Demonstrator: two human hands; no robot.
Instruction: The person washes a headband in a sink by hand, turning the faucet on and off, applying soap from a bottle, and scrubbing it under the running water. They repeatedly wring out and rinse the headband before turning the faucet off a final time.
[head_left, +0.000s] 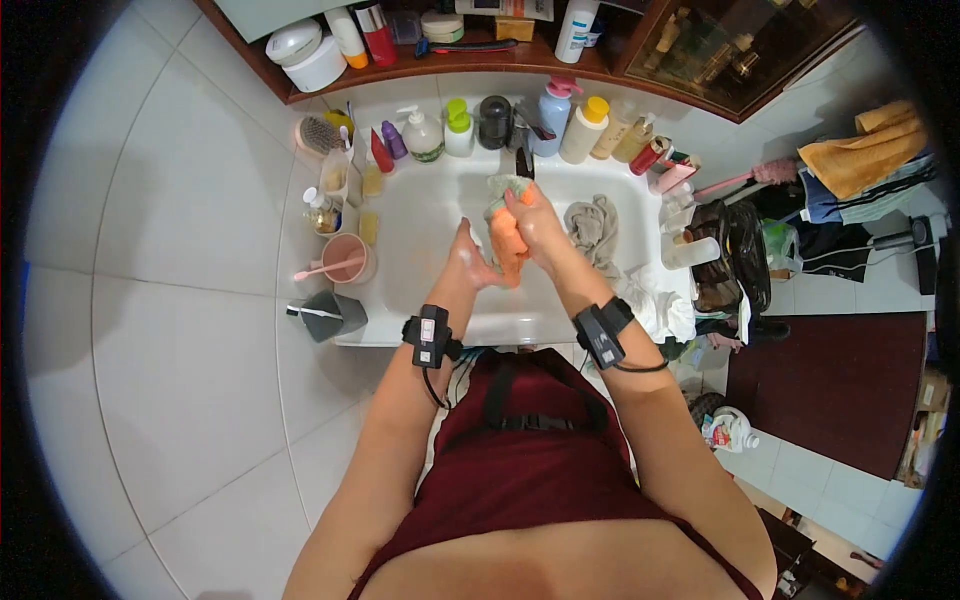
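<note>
While the right hand (538,222) grasped bunched orange-and-green fabric (507,242) beside the released, extended fingers of the left hand (468,262), hand-washing seemed underway, next probably requiring two-handed rubbing.

The orange cloth (508,240) looks matt and creased. The sink (410,230) is smooth and glossy, the pump bottle (552,118) smooth plastic.
</note>
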